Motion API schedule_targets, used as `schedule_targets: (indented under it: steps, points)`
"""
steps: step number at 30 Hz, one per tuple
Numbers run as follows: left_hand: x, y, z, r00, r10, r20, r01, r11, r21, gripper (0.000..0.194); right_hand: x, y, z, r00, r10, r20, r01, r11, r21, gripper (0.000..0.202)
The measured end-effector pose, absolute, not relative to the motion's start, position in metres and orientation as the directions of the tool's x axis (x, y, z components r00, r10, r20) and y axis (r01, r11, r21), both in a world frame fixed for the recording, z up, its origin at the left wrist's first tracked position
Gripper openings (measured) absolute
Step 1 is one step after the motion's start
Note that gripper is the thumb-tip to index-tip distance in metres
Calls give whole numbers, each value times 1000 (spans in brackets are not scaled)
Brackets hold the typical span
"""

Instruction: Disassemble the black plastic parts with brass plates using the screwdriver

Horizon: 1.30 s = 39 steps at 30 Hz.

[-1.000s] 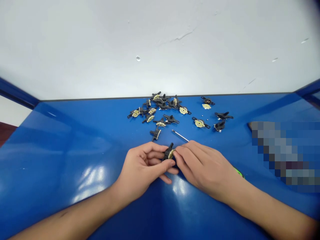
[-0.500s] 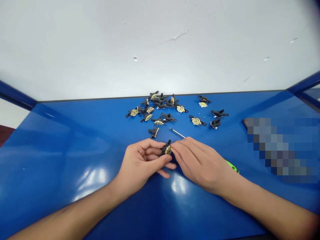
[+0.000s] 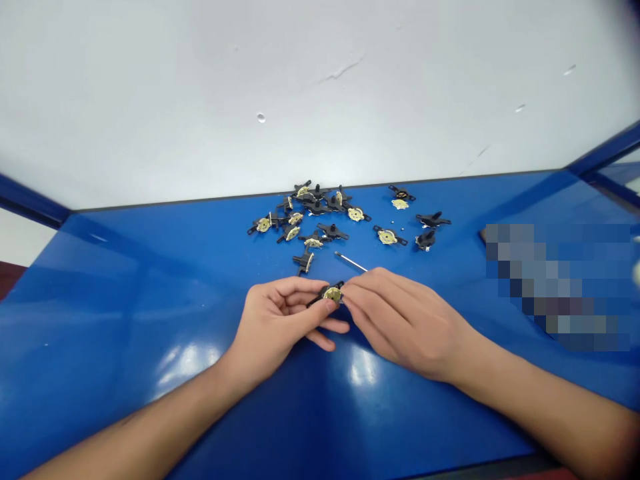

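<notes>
My left hand [image 3: 280,317] pinches a small black plastic part with a round brass-coloured plate [image 3: 332,295] between thumb and fingers, its plate turned towards me. The lower fingers are stretched out beneath it. My right hand [image 3: 400,320] is closed, thumb and fingertips pressed together against the part's right edge; whatever they pinch is hidden. Beyond the right hand a screwdriver [image 3: 350,261] lies on the table, only its metal shaft and tip showing.
Several similar black parts [image 3: 333,231] lie in a loose group on the blue table [image 3: 125,320]. More lie to the right, near a loose brass-coloured plate [image 3: 400,204] and tiny specks. A pixelated object [image 3: 555,287] is at right. Behind stands a white wall [image 3: 300,80].
The part in my left hand has turned, so its brass-coloured plate faces me more. The green screwdriver handle, seen earlier beyond my right wrist, is now hidden. The view has shifted slightly.
</notes>
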<state>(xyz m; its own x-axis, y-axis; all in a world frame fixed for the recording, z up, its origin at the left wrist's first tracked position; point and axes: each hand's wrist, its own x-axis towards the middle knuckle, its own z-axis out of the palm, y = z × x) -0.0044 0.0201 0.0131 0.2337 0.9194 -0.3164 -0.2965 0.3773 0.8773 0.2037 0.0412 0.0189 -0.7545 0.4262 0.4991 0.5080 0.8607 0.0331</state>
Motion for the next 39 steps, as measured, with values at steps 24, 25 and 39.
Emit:
schedule_targets:
  steps: [24, 25, 39]
  points:
    - [-9, 22, 6, 222, 951, -216, -244, 269, 932, 12, 225, 53, 30, -768, 538, 347, 547, 833, -80, 14]
    - [-9, 22, 6, 224, 951, -214, -230, 265, 936, 12, 225, 53, 28, -787, 527, 322, 531, 843, -81, 15]
    - [-8, 23, 9, 239, 960, -144, -227, 199, 953, 10, 220, 48, 14, -816, 542, 198, 522, 840, -148, 14]
